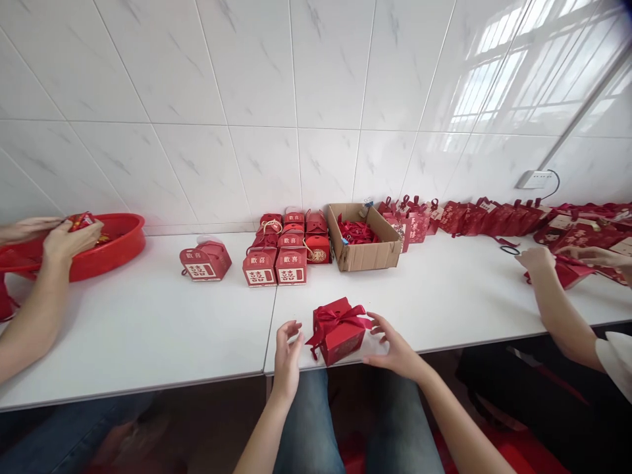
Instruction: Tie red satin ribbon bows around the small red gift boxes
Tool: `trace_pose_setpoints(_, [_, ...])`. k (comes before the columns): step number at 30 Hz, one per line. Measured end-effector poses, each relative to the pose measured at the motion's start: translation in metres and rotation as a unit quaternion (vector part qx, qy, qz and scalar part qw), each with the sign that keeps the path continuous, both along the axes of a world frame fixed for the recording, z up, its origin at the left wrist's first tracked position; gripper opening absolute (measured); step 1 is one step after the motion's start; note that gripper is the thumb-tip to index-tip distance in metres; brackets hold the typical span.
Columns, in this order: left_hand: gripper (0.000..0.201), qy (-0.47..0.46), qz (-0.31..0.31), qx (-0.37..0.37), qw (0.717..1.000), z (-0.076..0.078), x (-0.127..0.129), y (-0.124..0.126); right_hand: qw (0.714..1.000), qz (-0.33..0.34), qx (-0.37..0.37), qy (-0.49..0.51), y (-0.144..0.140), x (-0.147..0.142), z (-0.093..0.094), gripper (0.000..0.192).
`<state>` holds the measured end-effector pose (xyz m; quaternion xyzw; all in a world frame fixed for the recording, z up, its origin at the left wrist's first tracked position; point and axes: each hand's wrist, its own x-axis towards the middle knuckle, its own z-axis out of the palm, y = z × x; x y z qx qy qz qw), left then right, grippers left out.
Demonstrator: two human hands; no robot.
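Observation:
A red gift box with a satin ribbon bow tied on top sits at the table's front edge, turned at an angle. To its left, my left hand is held up with fingers curved and apart, a small gap from the box. On the other side my right hand has its thumb and fingers spread around the box's right end, close to the ribbon's tail. Whether those fingertips touch the ribbon is hard to tell. Neither hand grips anything.
Red boxes stand grouped behind, with a single box further left. A cardboard box holds red ribbons. Red gift bags line the wall. Co-workers' hands are at a red basin on the left and a red box on the right.

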<state>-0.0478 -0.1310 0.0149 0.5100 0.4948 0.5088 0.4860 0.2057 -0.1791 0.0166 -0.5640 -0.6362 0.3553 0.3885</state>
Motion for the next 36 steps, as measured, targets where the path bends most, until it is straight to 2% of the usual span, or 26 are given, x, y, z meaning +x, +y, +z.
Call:
trace_pose_setpoints(2, [0.04, 0.036, -0.032, 0.02, 0.999, -0.007, -0.003, -0.008, 0.998, -0.028, 0.054, 0.012, -0.006, -0.022, -0.017, 0.092])
trace_pose_setpoints(4, [0.046, 0.102, -0.105, 0.071, 0.987, -0.01, -0.001, -0.014, 0.994, -0.063, 0.092, 0.016, -0.009, -0.048, -0.031, 0.097])
trace_pose_setpoints(6, [0.058, 0.176, -0.178, 0.134, 0.959, -0.012, 0.005, -0.017, 0.985, -0.133, 0.105, 0.017, -0.009, -0.069, -0.04, 0.098])
trace_pose_setpoints(8, [0.067, 0.24, -0.216, 0.168, 0.931, -0.011, 0.01, -0.018, 0.972, -0.208, 0.102, 0.025, -0.005, -0.077, -0.045, 0.088])
trace_pose_setpoints(11, [0.067, 0.319, -0.248, 0.174, 0.898, -0.006, 0.014, -0.016, 0.954, -0.284, 0.093, 0.037, 0.005, -0.06, -0.049, 0.07])
trace_pose_setpoints(15, [0.063, 0.363, -0.281, 0.186, 0.869, -0.003, 0.012, -0.011, 0.94, -0.333, 0.077, 0.012, 0.014, -0.001, -0.053, 0.064])
trace_pose_setpoints(17, [0.064, 0.37, -0.273, 0.188, 0.868, -0.007, 0.013, -0.007, 0.936, -0.344, 0.072, 0.005, 0.015, 0.023, -0.055, 0.056])
trace_pose_setpoints(19, [0.066, 0.366, -0.235, 0.17, 0.884, -0.011, 0.017, -0.002, 0.933, -0.351, 0.075, 0.005, 0.013, 0.036, -0.058, 0.052])
trace_pose_setpoints(21, [0.069, 0.362, -0.201, 0.153, 0.897, -0.013, 0.027, 0.003, 0.933, -0.349, 0.084, -0.001, 0.01, 0.037, -0.06, 0.055])
trace_pose_setpoints(22, [0.07, 0.369, -0.203, 0.155, 0.893, -0.013, 0.034, 0.005, 0.935, -0.341, 0.091, -0.016, 0.009, 0.035, -0.062, 0.06])
trace_pose_setpoints(24, [0.073, 0.41, -0.262, 0.178, 0.855, -0.011, 0.05, 0.008, 0.938, -0.321, 0.108, -0.07, 0.006, 0.028, -0.065, 0.075])
trace_pose_setpoints(26, [0.078, 0.468, -0.335, 0.194, 0.795, -0.008, 0.067, 0.008, 0.933, -0.316, 0.114, -0.13, 0.006, 0.021, -0.067, 0.092])
trace_pose_setpoints(28, [0.081, 0.509, -0.356, 0.194, 0.759, -0.008, 0.078, 0.007, 0.92, -0.342, 0.1, -0.163, 0.006, 0.015, -0.069, 0.101])
trace_pose_setpoints(33, [0.078, 0.524, -0.337, 0.212, 0.753, -0.012, 0.081, 0.006, 0.908, -0.375, 0.061, -0.174, 0.013, 0.011, -0.071, 0.09])
trace_pose_setpoints(36, [0.077, 0.523, -0.337, 0.219, 0.752, -0.013, 0.078, 0.008, 0.916, -0.372, 0.014, -0.147, 0.02, 0.025, -0.064, 0.099])
